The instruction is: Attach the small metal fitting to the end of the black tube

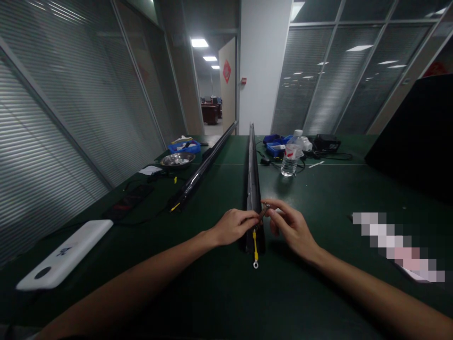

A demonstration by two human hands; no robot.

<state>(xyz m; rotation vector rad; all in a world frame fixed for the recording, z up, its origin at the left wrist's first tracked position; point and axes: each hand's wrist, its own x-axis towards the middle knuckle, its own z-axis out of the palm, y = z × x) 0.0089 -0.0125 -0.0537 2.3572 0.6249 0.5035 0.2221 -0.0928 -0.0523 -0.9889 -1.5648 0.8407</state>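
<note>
A long black rail [252, 184] runs away from me over the green table. At its near end my left hand [235, 225] and my right hand [288, 226] meet around a small brownish metal piece [264, 211]. Fingers and thumb of the left hand pinch its lower left end. The right thumb and fingertips close on its upper right end. Just below the left fingertips a yellow lead [255, 245] with a ring terminal hangs out of the rail's end.
A second black rail [201, 175] lies to the left, near a metal bowl [177, 159] and blue tray [184, 147]. A white device [65, 255] is at near left. At the right are a water bottle [290, 158], blue bins [276, 149], cables and a dark screen [417, 137].
</note>
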